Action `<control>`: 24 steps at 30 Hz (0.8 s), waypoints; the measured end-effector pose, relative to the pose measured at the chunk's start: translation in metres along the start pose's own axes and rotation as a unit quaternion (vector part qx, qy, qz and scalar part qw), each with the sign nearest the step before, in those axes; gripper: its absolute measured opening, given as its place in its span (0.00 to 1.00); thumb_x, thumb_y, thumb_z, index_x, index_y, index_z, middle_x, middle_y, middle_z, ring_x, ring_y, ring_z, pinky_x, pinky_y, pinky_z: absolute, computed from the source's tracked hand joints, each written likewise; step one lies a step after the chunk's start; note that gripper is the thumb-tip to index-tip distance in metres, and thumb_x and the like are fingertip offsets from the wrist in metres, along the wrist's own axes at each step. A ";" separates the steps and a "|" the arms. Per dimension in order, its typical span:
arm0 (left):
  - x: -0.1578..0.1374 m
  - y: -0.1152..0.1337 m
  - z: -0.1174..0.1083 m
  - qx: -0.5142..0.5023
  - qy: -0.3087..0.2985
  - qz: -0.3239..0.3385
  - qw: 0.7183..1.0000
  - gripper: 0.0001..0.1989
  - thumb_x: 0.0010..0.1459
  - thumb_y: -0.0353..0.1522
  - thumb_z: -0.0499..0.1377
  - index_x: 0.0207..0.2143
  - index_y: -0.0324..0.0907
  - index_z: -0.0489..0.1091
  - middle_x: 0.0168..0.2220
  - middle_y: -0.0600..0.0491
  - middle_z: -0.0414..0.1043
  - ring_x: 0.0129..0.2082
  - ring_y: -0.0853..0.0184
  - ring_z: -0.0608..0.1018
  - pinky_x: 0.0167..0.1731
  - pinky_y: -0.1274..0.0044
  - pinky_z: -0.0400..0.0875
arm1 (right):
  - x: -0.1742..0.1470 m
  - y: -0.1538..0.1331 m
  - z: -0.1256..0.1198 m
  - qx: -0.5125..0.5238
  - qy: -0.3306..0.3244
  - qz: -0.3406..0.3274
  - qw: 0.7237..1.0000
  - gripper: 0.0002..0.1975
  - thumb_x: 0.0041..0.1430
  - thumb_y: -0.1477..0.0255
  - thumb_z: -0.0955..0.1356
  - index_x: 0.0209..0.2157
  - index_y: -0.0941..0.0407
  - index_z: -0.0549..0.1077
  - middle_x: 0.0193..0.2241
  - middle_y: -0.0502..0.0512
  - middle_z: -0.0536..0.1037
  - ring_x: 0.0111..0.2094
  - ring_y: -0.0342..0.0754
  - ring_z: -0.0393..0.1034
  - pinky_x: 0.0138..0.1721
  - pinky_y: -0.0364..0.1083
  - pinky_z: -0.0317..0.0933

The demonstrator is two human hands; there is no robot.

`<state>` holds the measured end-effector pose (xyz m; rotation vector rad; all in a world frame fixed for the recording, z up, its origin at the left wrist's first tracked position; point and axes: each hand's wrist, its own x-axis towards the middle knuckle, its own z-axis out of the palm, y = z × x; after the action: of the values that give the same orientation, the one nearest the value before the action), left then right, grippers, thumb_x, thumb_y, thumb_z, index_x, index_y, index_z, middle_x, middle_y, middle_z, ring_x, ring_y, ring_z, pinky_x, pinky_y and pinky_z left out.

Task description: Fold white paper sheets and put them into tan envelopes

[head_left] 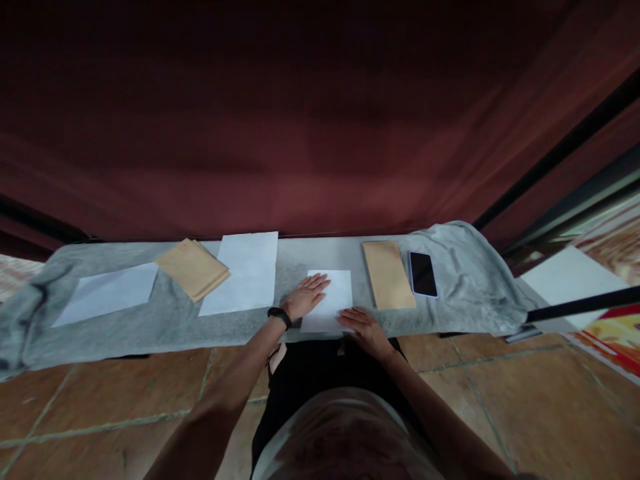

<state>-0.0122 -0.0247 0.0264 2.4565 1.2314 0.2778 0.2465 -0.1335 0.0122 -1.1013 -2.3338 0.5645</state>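
Note:
A folded white sheet of paper (341,287) lies in front of me on the grey cloth, with a crease across it. My left hand (305,297) rests flat on its left side, fingers stretched toward the upper right. On the lower right edge of the same paper lies my right hand (367,330), its fingers extended and pointing left. Neither hand grips anything. Just left of my left hand is a larger white sheet (247,273). To the right of the paper sits a brown envelope (389,275).
More brown envelopes (190,267) overlap the larger sheet, and another white sheet (110,290) lies far left. A phone (423,274) is beside the right envelope. Grey cloth (465,280) covers the narrow bench. A dark red fabric wall (320,167) stands directly behind it.

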 end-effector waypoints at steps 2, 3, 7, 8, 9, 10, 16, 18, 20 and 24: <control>-0.023 -0.005 -0.007 -0.068 0.028 -0.025 0.997 0.24 0.68 0.32 0.45 0.62 0.45 0.67 0.66 0.54 0.62 0.68 0.68 0.61 0.68 0.69 0.54 | 0.003 -0.001 0.000 0.011 0.021 0.031 0.999 0.20 0.64 0.78 0.65 0.56 0.51 0.75 0.56 0.53 0.77 0.58 0.49 0.70 0.64 0.55 0.61; -0.035 -0.005 -0.010 -0.110 0.042 -0.041 0.992 0.24 0.67 0.31 0.45 0.60 0.45 0.70 0.64 0.54 0.66 0.66 0.69 0.66 0.66 0.71 0.58 | 0.005 -0.001 -0.001 0.018 0.036 0.050 0.998 0.19 0.65 0.77 0.65 0.54 0.51 0.76 0.54 0.52 0.78 0.57 0.49 0.71 0.62 0.54 0.62; -0.071 0.004 -0.013 -0.236 0.071 -0.104 0.964 0.25 0.62 0.28 0.49 0.59 0.47 0.71 0.59 0.53 0.72 0.59 0.65 0.73 0.61 0.70 0.67 | 0.026 0.000 -0.003 0.053 0.085 0.127 0.987 0.14 0.69 0.70 0.63 0.50 0.50 0.78 0.48 0.52 0.82 0.51 0.49 0.75 0.55 0.50 0.68; -0.074 0.008 -0.012 -0.258 0.081 -0.116 0.956 0.24 0.61 0.29 0.51 0.59 0.46 0.70 0.58 0.52 0.73 0.58 0.63 0.75 0.59 0.69 0.68 | 0.034 0.001 -0.003 0.061 0.093 0.147 0.983 0.14 0.69 0.69 0.62 0.50 0.51 0.77 0.47 0.53 0.82 0.50 0.49 0.76 0.54 0.49 0.68; -0.073 0.012 -0.010 -0.276 0.094 -0.129 0.948 0.23 0.61 0.31 0.53 0.58 0.45 0.70 0.57 0.51 0.75 0.56 0.62 0.76 0.57 0.68 0.70 | 0.042 0.002 -0.003 0.065 0.104 0.171 0.978 0.14 0.69 0.68 0.62 0.51 0.51 0.76 0.48 0.54 0.81 0.50 0.50 0.76 0.53 0.49 0.69; -0.069 0.016 -0.009 -0.287 0.112 -0.143 0.940 0.22 0.61 0.33 0.55 0.58 0.44 0.71 0.55 0.51 0.76 0.53 0.61 0.77 0.55 0.68 0.71 | 0.049 0.004 -0.002 0.064 0.118 0.198 0.971 0.15 0.69 0.67 0.63 0.53 0.52 0.74 0.49 0.55 0.80 0.49 0.51 0.76 0.52 0.50 0.69; -0.031 0.033 -0.002 -0.221 0.181 -0.279 0.917 0.22 0.61 0.30 0.58 0.58 0.44 0.69 0.39 0.54 0.79 0.38 0.65 0.79 0.41 0.75 0.72 | 0.078 0.012 0.008 -0.015 0.175 0.306 0.936 0.26 0.67 0.68 0.62 0.65 0.57 0.60 0.47 0.62 0.80 0.41 0.55 0.79 0.42 0.49 0.71; -0.025 0.037 0.000 -0.188 0.177 -0.307 0.916 0.25 0.61 0.28 0.58 0.61 0.45 0.66 0.38 0.54 0.79 0.37 0.65 0.79 0.39 0.76 0.70 | 0.079 0.014 0.011 -0.048 0.170 0.308 0.935 0.29 0.67 0.69 0.61 0.67 0.59 0.56 0.47 0.63 0.80 0.41 0.56 0.79 0.40 0.50 0.71; -0.023 0.041 0.001 -0.163 0.171 -0.326 0.915 0.27 0.62 0.28 0.57 0.64 0.45 0.61 0.37 0.54 0.78 0.35 0.65 0.79 0.37 0.76 0.70 | 0.076 0.014 0.014 -0.085 0.164 0.301 0.936 0.30 0.68 0.70 0.61 0.68 0.61 0.53 0.48 0.65 0.79 0.42 0.56 0.78 0.40 0.50 0.71; -0.026 0.046 0.001 -0.110 0.161 -0.339 0.920 0.32 0.62 0.29 0.57 0.67 0.44 0.56 0.37 0.53 0.78 0.35 0.63 0.79 0.35 0.75 0.70 | 0.070 0.012 0.017 -0.160 0.155 0.271 0.936 0.29 0.68 0.72 0.60 0.68 0.61 0.54 0.47 0.65 0.78 0.42 0.56 0.76 0.43 0.51 0.69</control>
<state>0.0061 -0.0704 0.0441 1.7001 1.9733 0.5929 0.2046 -0.0734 0.0102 -1.8640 -1.8754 0.1666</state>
